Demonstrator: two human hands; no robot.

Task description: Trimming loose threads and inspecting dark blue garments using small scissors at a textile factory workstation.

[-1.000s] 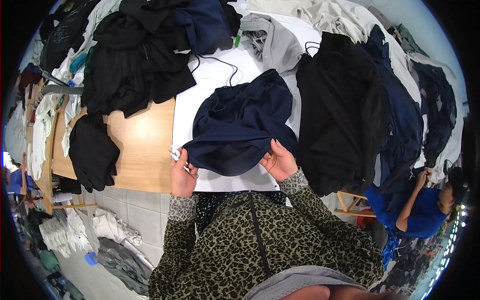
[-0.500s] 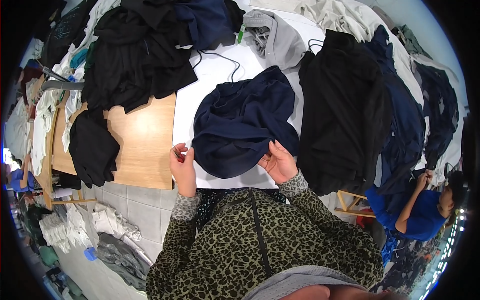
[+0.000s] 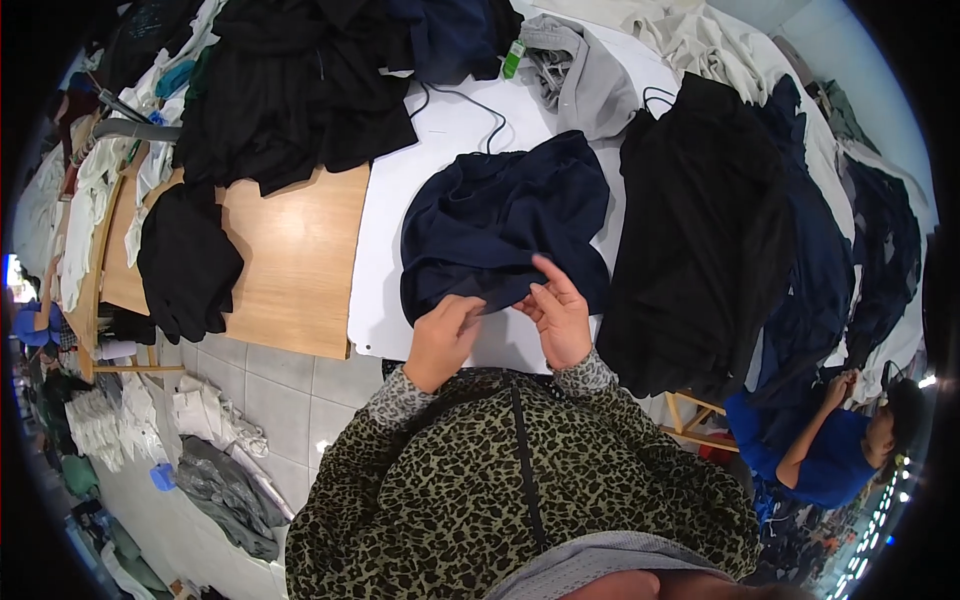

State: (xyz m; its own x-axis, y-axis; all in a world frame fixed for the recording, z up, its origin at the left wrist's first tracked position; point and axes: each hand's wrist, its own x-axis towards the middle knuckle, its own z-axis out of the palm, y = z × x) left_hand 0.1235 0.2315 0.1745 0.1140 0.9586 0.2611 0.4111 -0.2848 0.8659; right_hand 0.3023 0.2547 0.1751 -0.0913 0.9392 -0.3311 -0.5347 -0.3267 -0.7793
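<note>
A navy garment [image 3: 510, 205] lies bunched on the white tabletop in front of me, a dark cord running out from its far side. At its near edge, the fingers of my left hand [image 3: 445, 340] are closed on the fabric. Whether the small metal tool from before is still in that palm is hidden. My right hand [image 3: 557, 318] pinches the same edge slightly to the right, its index finger raised off the cloth. Both hands are close together, with a short stretch of hem between them.
Black garments [image 3: 295, 90] are heaped at the far left, and a smaller black bundle [image 3: 188, 260] lies on the wooden board [image 3: 295, 260]. Black clothing [image 3: 700, 240] is piled right of the navy garment. A grey garment [image 3: 585, 80] lies beyond. A person in blue [image 3: 825, 450] sits at right.
My left hand has moved right from beside the garment onto its near edge; the small tool in it no longer shows. My right index finger has lifted. The view has shifted slightly.
</note>
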